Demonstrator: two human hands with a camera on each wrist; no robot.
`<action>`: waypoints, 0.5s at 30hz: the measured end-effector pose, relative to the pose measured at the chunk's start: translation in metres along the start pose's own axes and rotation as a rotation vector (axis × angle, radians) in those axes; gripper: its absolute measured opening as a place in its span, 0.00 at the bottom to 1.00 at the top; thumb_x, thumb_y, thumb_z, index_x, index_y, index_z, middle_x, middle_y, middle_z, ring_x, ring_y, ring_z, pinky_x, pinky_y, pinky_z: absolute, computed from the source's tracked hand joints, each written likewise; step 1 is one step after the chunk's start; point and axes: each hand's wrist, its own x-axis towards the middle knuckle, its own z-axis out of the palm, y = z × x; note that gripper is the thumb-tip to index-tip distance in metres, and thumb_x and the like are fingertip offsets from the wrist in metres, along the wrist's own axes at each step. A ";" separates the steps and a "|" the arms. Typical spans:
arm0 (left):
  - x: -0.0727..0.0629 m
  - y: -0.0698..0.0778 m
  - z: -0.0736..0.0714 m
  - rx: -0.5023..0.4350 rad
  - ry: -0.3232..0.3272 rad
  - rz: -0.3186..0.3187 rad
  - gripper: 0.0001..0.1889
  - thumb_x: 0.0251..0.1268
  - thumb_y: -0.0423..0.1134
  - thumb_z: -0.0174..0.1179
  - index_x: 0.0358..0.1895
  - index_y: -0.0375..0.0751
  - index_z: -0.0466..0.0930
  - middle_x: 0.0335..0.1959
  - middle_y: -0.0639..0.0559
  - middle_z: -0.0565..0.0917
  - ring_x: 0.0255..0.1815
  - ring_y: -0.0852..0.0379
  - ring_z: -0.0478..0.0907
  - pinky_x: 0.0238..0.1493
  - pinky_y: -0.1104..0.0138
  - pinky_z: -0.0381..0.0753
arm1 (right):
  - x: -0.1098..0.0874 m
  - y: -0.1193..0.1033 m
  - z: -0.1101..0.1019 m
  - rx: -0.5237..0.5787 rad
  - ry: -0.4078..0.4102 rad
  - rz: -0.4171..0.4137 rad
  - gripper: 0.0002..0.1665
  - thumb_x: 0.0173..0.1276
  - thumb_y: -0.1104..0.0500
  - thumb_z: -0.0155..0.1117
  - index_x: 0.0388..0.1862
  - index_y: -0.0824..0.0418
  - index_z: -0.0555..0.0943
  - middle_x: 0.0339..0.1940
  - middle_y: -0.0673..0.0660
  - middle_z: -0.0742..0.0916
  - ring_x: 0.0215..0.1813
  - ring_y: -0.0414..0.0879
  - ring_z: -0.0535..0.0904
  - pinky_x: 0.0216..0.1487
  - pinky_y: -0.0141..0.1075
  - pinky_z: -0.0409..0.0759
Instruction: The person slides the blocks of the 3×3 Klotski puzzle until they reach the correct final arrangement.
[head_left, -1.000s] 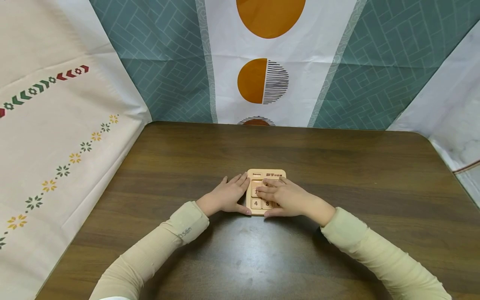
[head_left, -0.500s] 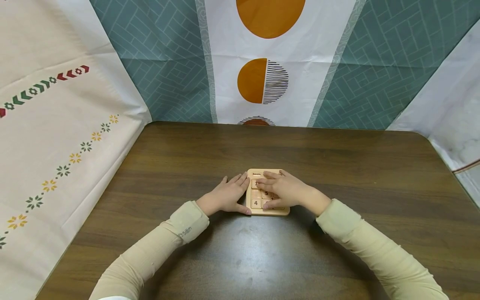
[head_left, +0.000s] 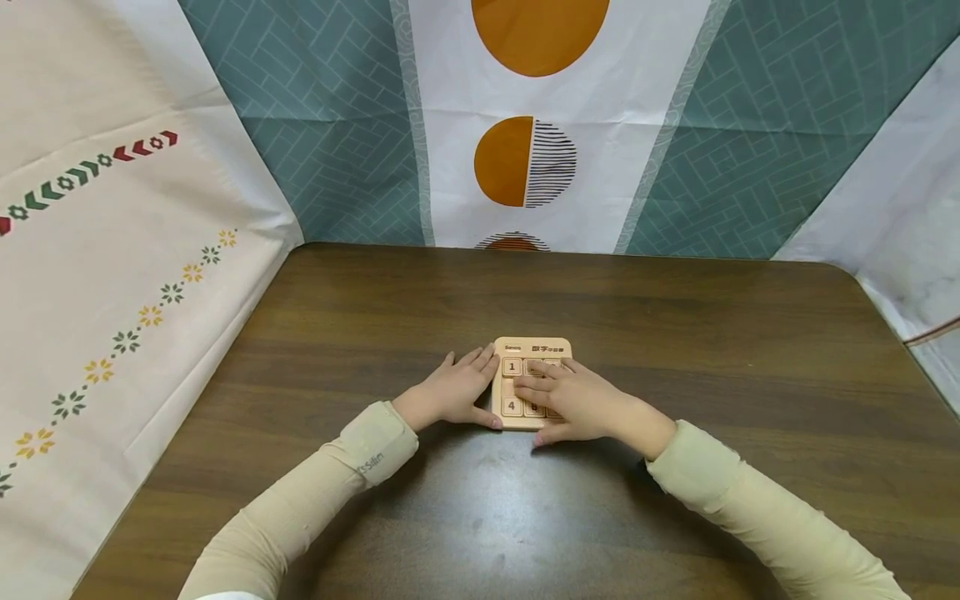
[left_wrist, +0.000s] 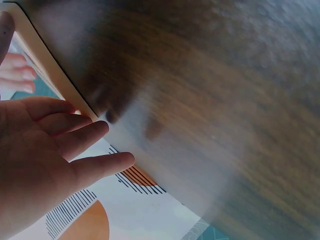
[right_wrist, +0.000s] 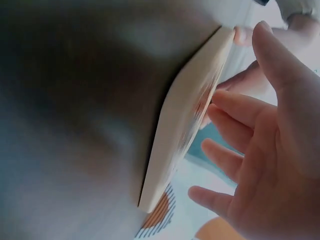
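Note:
A pale wooden number slide puzzle (head_left: pixel 525 342) lies flat on the table, with brand lettering along its top edge. Its tile 1 (head_left: pixel 512 367) sits at the top left and tile 4 (head_left: pixel 512 407) at the bottom left. Straight fingers of my left hand (head_left: pixel 453 393) lie along the puzzle's left side, the thumb at its lower left corner. My right hand (head_left: pixel 583 402) spreads over the middle and right tiles, covering several of them; its index and middle fingertips reach the tiles, while the thumb extends past the bottom edge. In the right wrist view, the puzzle's pale side edge (right_wrist: pixel 172 115) shows beside the fingers.
The dark wood-grain table (head_left: pixel 420 308) extends around the puzzle on all sides. A patterned curtain (head_left: pixel 337 150) hangs behind its far edge, and a cream cloth (head_left: pixel 97 275) with printed flowers slopes along the left.
Tile 1 has slid up from the middle left slot to the top left. My right hand moved up with it, then back down and right. My left hand has stayed in place.

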 end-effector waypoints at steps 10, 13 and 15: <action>-0.001 0.000 -0.001 -0.003 -0.001 -0.006 0.54 0.48 0.67 0.57 0.70 0.32 0.48 0.72 0.40 0.46 0.70 0.45 0.47 0.61 0.43 0.53 | -0.013 -0.016 0.008 -0.069 0.034 -0.043 0.42 0.59 0.34 0.55 0.65 0.59 0.67 0.66 0.55 0.70 0.69 0.54 0.57 0.61 0.59 0.55; -0.001 0.000 -0.001 -0.005 -0.003 -0.007 0.54 0.49 0.67 0.57 0.70 0.32 0.48 0.72 0.40 0.46 0.70 0.45 0.47 0.61 0.43 0.53 | -0.014 -0.018 0.010 -0.067 0.035 -0.047 0.43 0.58 0.34 0.55 0.66 0.58 0.67 0.66 0.54 0.70 0.70 0.53 0.56 0.61 0.59 0.55; -0.001 0.000 -0.001 -0.003 -0.002 -0.004 0.54 0.49 0.67 0.57 0.70 0.32 0.48 0.72 0.40 0.46 0.70 0.45 0.48 0.61 0.43 0.53 | -0.014 -0.019 0.010 -0.066 0.036 -0.048 0.43 0.58 0.34 0.55 0.66 0.58 0.67 0.66 0.54 0.70 0.70 0.53 0.56 0.61 0.59 0.54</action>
